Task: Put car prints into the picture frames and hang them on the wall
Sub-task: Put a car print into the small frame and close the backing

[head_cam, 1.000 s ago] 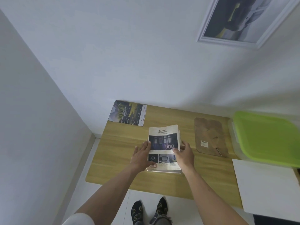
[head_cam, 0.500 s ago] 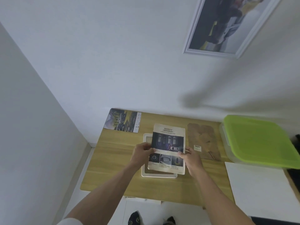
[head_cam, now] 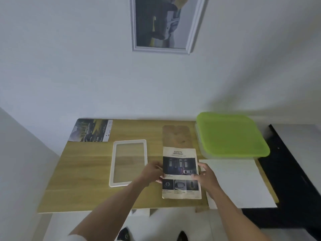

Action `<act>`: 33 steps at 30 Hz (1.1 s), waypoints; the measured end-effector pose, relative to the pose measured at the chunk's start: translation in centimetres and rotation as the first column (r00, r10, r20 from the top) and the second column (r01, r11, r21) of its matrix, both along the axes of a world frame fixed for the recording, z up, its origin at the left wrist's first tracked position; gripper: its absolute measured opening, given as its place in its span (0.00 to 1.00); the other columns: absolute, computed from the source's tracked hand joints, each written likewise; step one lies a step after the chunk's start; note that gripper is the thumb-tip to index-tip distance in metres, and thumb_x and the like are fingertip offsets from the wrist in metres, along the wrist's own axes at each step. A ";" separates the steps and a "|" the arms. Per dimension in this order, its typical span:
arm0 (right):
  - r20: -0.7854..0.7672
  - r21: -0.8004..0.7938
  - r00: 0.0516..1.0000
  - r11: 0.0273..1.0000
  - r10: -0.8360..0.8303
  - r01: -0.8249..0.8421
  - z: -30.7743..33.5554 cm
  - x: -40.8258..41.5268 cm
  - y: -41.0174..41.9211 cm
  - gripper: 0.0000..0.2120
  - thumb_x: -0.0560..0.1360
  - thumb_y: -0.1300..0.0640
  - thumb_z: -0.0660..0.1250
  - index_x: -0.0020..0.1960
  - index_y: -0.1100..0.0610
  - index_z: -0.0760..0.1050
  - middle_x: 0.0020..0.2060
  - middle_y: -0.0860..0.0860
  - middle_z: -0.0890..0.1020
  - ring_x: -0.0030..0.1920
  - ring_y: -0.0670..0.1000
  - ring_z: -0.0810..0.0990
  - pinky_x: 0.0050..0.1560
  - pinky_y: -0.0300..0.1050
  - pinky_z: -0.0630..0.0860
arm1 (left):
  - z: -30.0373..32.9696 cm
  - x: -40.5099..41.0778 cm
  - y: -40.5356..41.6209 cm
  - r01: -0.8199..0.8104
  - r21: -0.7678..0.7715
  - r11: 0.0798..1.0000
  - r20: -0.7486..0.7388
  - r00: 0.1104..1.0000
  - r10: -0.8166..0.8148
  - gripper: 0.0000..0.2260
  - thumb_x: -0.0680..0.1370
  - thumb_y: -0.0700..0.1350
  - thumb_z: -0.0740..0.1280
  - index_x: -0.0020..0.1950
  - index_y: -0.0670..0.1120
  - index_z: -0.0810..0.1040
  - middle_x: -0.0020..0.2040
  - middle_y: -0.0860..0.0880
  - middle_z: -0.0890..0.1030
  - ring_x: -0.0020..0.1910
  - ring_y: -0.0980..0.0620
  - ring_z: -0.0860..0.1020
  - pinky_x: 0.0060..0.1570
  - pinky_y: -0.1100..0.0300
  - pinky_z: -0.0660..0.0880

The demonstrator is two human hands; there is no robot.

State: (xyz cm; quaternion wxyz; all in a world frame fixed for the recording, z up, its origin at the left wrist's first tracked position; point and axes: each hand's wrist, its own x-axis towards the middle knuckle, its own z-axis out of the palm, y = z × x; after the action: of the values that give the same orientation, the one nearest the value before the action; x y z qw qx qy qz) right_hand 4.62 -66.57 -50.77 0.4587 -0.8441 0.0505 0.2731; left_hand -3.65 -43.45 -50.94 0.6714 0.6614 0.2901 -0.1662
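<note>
Observed from beside the desk: the person's two forearms are bare from wrist to near the elbow. Left hand (head_cam: 150, 173) and right hand (head_cam: 206, 176) carry no rings, watch or gloves that can be made out. A short white fabric sleeve edge (head_cam: 76, 237) shows on the left upper arm at the lower frame border. The right arm's sleeve is out of frame. On the feet, dark socks or shoes (head_cam: 123, 235) with faint lighter markings; detail too blurred to read.
</note>
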 end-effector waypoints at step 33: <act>0.218 -0.642 0.860 0.732 0.461 -0.229 -4.5 6.0 -16.2 0.25 0.77 0.50 0.65 0.73 0.52 0.67 0.65 0.54 0.70 0.64 0.54 0.71 0.57 0.45 0.75 | -3.8 6.7 -21.0 0.381 0.792 0.477 -0.111 0.858 -0.502 0.15 0.78 0.43 0.63 0.65 0.47 0.75 0.70 0.48 0.66 0.68 0.46 0.66 0.58 0.49 0.75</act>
State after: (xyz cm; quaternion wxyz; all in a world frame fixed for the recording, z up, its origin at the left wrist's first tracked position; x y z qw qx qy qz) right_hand 10.66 -82.79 -55.28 0.1113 -0.9736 -0.1127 0.1642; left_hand 3.08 -64.46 -54.73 0.2598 0.9493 0.1055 -0.1422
